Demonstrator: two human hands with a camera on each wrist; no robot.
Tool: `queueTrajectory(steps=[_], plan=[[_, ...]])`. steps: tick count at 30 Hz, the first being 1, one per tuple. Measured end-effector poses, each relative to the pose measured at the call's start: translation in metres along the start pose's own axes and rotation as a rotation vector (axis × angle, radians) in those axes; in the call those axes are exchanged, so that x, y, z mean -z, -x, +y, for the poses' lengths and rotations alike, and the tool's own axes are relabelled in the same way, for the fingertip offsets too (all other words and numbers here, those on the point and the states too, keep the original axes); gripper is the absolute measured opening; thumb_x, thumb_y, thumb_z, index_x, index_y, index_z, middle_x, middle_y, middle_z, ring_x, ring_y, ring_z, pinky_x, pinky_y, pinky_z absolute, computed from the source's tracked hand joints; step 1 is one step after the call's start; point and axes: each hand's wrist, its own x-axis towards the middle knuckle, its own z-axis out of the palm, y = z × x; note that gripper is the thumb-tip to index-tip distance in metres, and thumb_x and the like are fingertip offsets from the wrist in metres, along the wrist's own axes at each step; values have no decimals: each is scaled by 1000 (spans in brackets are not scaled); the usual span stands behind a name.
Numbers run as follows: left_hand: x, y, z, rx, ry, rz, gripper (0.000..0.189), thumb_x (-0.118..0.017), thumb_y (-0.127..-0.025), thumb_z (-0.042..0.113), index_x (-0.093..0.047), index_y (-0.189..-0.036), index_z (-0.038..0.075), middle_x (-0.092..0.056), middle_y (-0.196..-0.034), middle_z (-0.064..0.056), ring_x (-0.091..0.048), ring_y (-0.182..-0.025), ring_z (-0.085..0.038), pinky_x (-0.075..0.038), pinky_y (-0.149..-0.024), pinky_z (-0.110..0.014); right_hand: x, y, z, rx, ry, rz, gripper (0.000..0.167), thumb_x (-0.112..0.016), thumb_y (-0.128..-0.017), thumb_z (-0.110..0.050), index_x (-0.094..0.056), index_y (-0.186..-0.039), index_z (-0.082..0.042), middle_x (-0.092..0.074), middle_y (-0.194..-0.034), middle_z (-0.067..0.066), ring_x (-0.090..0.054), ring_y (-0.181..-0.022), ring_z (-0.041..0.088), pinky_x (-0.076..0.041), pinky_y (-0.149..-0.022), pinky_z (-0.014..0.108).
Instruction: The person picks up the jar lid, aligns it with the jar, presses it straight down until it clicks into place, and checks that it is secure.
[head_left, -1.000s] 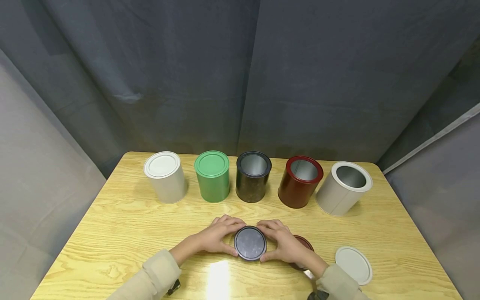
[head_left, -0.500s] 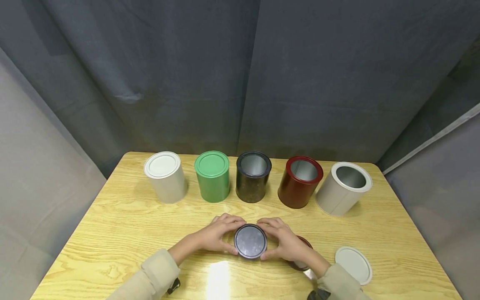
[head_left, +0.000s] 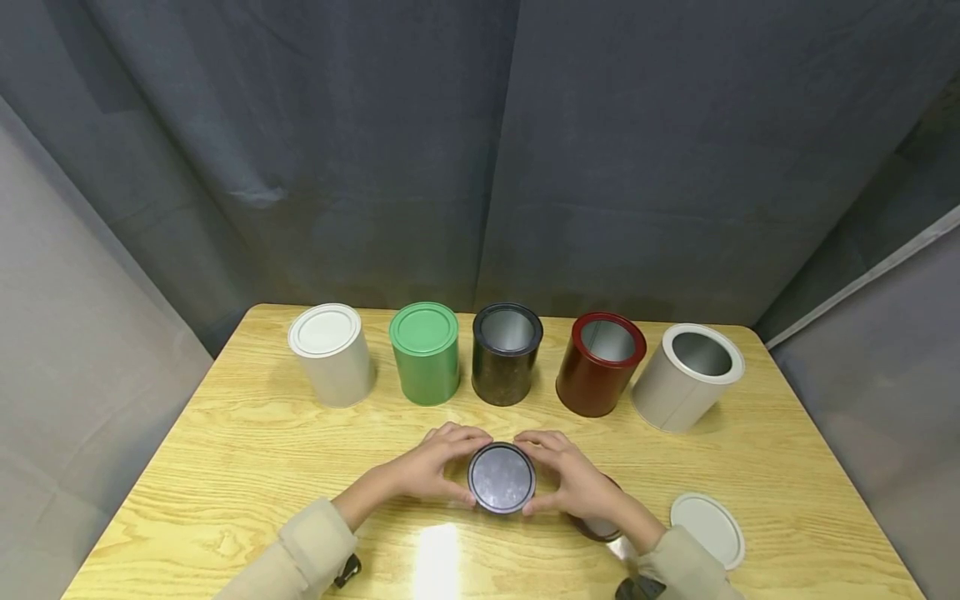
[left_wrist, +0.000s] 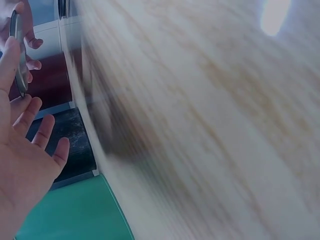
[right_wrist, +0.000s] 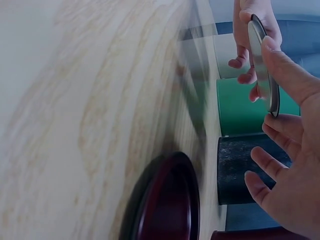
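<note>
In front of the black can (head_left: 504,377), I see the left hand (head_left: 441,467) and right hand (head_left: 566,477) pinching the dark lid (head_left: 502,477); likely light, stiff, best held by opposite edges.

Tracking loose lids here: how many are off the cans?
3: black lid held between left hand and right hand; dark red lid, partly hidden by the right arm in the head view; pale lid farthest right.

Reaches in with both forearms (head_left: 367,497) slanting inward — with left hand (head_left: 435,468) and right hand (head_left: 564,478) turned palm toward palm, level, fingertips near but apart. Pinches from either side with thumb (head_left: 456,493) and forefinger (head_left: 470,443) — curves the remaining fingers loosely, slightly spread.
</note>
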Motion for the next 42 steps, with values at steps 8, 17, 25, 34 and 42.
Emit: queueTrajectory(steps=[8,17,25,34,42], plan=[[2,0,2,-26,12,49,79,-76,-69,39,-44,-135,9,-42,-136,-3,-37,-114,-16,-31,-92,-42,3,-1,-3,36,27,42,80,-84,-56,-32,-54,-123,-2,-50,-126,11,-44,-113,24,-39,-89,47],[9,2,5,-48,26,123,75,-78,-69,32,-46,-133,8,-44,-134,-3,-39,-117,-19,-33,-93,-45,7,-6,-5,35,39,80,79,-84,-57,-34,-55,-124,-3,-50,-126,11,-43,-116,28,-38,-90,49],[11,1,5,-59,17,160,71,-78,-69,31,-50,-129,6,-48,-130,-5,-41,-116,-21,-34,-93,-44,10,-7,-7,46,24,96,78,-84,-57,-31,-55,-123,-2,-50,-126,11,-43,-116,29,-37,-91,49],[11,0,6,-69,5,260,65,-80,-66,32,-57,-122,7,-55,-122,-4,-45,-112,-19,-35,-93,-42,15,-9,-8,34,19,113,78,-84,-58,-30,-54,-124,-1,-50,-126,12,-43,-117,29,-36,-92,49],[14,-2,9,-101,31,285,64,-79,-68,28,-56,-124,5,-55,-123,-6,-45,-114,-21,-36,-94,-43,20,-9,-9,23,-4,122,77,-84,-58,-28,-54,-124,0,-50,-126,10,-44,-117,29,-37,-92,49]])
